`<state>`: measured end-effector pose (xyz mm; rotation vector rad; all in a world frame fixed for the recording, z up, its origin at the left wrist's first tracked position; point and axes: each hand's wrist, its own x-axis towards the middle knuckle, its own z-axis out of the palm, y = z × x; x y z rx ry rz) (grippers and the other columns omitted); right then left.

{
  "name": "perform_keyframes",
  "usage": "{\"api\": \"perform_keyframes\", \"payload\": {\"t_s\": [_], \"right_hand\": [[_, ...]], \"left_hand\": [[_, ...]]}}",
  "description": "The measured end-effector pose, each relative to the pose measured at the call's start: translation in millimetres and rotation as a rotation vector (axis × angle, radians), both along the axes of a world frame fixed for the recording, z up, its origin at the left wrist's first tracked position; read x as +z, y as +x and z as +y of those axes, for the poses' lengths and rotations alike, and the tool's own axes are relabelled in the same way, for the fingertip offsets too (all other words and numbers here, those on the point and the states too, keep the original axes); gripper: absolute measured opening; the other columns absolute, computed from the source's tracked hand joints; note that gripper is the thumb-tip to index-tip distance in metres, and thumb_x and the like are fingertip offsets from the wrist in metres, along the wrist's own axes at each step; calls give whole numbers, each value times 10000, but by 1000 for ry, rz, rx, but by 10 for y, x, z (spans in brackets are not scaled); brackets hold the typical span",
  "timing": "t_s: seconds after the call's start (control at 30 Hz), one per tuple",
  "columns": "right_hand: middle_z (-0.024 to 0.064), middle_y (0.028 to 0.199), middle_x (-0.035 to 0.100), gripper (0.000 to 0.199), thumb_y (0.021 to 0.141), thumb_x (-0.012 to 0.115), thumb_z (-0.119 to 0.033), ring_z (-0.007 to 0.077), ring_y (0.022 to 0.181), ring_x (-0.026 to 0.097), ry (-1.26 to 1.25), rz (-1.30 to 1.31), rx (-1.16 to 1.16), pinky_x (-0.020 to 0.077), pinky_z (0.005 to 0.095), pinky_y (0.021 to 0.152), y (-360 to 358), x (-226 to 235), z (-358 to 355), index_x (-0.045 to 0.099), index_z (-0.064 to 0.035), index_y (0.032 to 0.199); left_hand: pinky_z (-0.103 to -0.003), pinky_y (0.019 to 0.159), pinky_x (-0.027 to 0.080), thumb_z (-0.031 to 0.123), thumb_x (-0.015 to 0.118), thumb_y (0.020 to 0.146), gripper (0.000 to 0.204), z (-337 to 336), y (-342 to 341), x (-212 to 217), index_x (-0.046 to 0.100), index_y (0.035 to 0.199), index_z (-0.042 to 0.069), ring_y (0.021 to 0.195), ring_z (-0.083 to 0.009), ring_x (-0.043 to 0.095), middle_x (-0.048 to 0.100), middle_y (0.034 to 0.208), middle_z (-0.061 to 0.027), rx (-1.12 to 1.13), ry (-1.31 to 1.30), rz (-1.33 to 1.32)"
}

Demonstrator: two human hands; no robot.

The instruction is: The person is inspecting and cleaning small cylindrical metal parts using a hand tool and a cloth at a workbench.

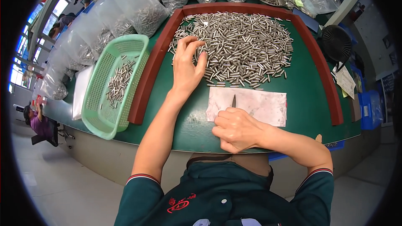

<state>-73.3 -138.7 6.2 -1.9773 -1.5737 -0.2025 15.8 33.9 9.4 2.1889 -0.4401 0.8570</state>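
A wide heap of small silvery metal pins (pixel 238 46) lies loose on the green tabletop (pixel 188 129). Over the heap's left edge my left hand (pixel 187 65) is raised, its fingers bent and the thumb apart from them; nothing shows between them. Closer to me, my right hand (pixel 235 130) is closed in a fist around a slim tool with a dark pointed tip (pixel 234 101). That tip points away from me, over a stained whitish cloth (pixel 264 104). The fist hides the rest of the tool and covers the cloth's near left part.
Red-brown rails (pixel 153 71) border the heap on three sides. Left of them, a pale green basket (pixel 94 100) holds more pins. Clear bags of pins (pixel 146 16) line the far and left sides. A black fan (pixel 336 43) and blue bin (pixel 370 109) are at right.
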Motion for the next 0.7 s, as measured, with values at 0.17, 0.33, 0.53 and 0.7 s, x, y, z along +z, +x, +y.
{"api": "perform_keyframes", "payload": {"t_s": [0.17,0.33,0.53,0.7], "right_hand": [[65,615,378,160,520,550,-106,218,582,418,-8,57,-50,327,321,514,-74,161,-60,402,-53,555],[67,644,520,55,600,530,-47,200,583,492,435,774,72,385,291,522,-270,869,-223,572,-19,622],[49,661,566,200,791,553,-114,167,564,518,804,1151,403,415,258,508,-435,1297,-254,644,-69,620],[48,661,560,194,788,548,-108,165,565,513,828,1143,371,410,256,510,-663,1222,-234,643,-68,623]], "left_hand": [[-360,765,418,19,560,689,183,25,25,-48,568,872,13,889,-293,511,495,968,-139,26,-33,-39],[-358,780,417,23,557,688,171,110,38,-129,573,858,19,899,-300,511,498,965,-143,46,-8,-71],[-358,780,423,63,572,706,173,31,120,-133,585,875,30,914,-294,512,506,977,-135,32,-4,-82],[-354,797,418,75,572,707,180,139,74,-231,589,880,30,927,-291,507,504,989,-135,53,8,-33]]}}
